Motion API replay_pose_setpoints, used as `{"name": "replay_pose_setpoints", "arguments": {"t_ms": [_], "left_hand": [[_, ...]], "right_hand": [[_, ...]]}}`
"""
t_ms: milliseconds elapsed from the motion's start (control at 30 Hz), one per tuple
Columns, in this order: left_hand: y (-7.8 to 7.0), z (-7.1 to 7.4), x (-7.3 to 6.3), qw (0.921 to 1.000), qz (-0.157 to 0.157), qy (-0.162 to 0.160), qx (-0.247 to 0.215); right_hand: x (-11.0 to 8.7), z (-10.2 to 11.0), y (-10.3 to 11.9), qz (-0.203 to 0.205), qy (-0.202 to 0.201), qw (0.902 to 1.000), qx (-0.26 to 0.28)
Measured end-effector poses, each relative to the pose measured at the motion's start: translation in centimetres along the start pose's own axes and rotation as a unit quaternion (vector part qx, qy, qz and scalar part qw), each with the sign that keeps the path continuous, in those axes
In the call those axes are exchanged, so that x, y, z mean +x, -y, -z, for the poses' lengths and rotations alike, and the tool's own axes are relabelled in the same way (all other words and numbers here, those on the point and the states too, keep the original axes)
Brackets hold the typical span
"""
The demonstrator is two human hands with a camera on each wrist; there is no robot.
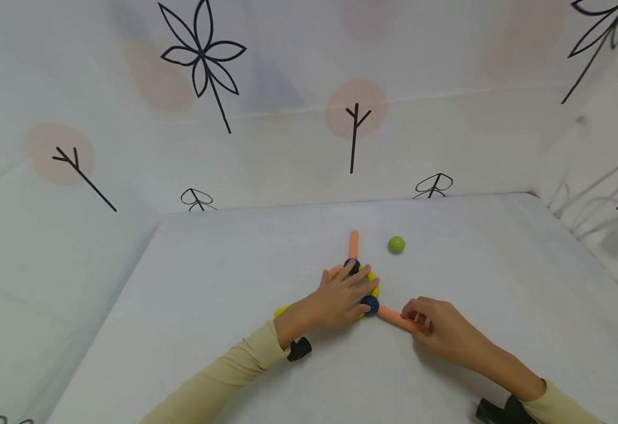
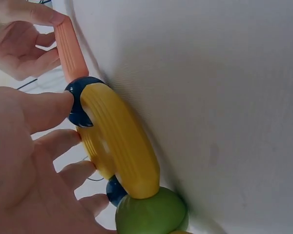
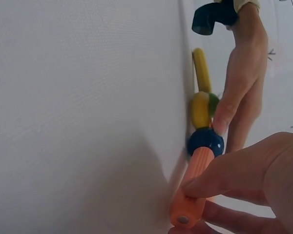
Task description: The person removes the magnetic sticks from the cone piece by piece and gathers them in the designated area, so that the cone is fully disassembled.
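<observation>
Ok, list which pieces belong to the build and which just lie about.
In the build:
orange sticks, one in the right hand
blue balls
yellow sticks
joined green ball

Lying about:
loose green ball, perhaps a spare

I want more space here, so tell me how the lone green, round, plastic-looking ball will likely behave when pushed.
The ball would probably roll, being round on a flat white tabletop and touching no other piece. It might feel slippery, as its surface looks smooth.

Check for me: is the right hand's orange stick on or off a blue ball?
On: the orange stick meets a blue ball, with no gap showing in any view.
</observation>
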State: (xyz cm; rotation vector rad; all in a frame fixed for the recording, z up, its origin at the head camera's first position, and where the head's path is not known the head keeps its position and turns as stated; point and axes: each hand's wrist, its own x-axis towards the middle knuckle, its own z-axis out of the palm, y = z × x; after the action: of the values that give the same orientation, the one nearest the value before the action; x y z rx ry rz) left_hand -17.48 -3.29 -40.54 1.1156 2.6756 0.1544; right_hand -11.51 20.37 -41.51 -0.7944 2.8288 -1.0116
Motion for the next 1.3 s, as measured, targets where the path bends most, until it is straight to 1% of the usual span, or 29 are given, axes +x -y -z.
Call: {"name": "replay_pose_setpoints", "arguments": {"t_ms": [133, 233, 333, 433, 500, 567, 700, 900, 967, 1067, 1133, 1200, 1300], "left_hand": [[-0.5, -0.2, 0.1, 0.9996, 0.005, -0.004, 0.028], [-0.7, -0.4, 0.1, 0.9992, 0.006, -0.019, 0.035], [-0.5, -0.4, 0.0, 0.9982, 0.000, -0.060, 0.009], [-0.2, -0.4, 0.1, 0.9942, -0.022, -0.101, -0.029], [-0.1, -0.4, 0.1, 0.9916, -0.037, -0.116, -0.043], [0.0, -0.5, 0.1, 0.9907, -0.044, -0.120, -0.047], [-0.1, -0.6, 0.0, 0.9908, -0.043, -0.123, -0.036], [-0.4, -1.2, 0.2, 0.9900, -0.050, -0.130, 0.023], [-0.7, -1.3, 0.2, 0.9903, -0.044, -0.128, 0.030], [-1.1, -1.1, 0.2, 0.9920, -0.025, -0.122, 0.021], [-1.4, -0.9, 0.2, 0.9927, -0.012, -0.118, 0.023], [-1.6, -0.9, 0.2, 0.9929, -0.002, -0.115, 0.033], [-2.0, -0.9, 0.3, 0.9926, 0.008, -0.115, 0.038]], "right_hand": [[-0.1, 0.3, 0.1, 0.007, 0.005, 1.0000, -0.004], [-0.1, 0.4, 0.0, 0.009, 0.010, 0.9999, -0.003], [0.1, 0.5, -0.2, 0.009, 0.014, 0.9999, 0.002], [0.2, 0.4, -0.4, -0.001, 0.013, 0.9999, 0.007], [0.3, 0.4, -0.5, -0.007, 0.015, 0.9998, 0.008], [0.4, 0.4, -0.6, -0.014, 0.017, 0.9997, 0.007], [0.4, 0.4, -0.6, -0.018, 0.020, 0.9996, 0.000], [0.1, 0.4, -0.5, -0.015, 0.000, 0.9998, -0.014], [0.0, 0.4, -0.5, -0.010, -0.010, 0.9998, -0.017], [-0.2, 0.3, -0.4, 0.003, -0.027, 0.9994, -0.022], [-0.3, 0.2, -0.2, 0.011, -0.037, 0.9989, -0.025], [-0.3, 0.0, -0.1, 0.015, -0.041, 0.9987, -0.026], [-0.6, -0.2, 0.1, 0.008, -0.036, 0.9991, -0.023]]}}
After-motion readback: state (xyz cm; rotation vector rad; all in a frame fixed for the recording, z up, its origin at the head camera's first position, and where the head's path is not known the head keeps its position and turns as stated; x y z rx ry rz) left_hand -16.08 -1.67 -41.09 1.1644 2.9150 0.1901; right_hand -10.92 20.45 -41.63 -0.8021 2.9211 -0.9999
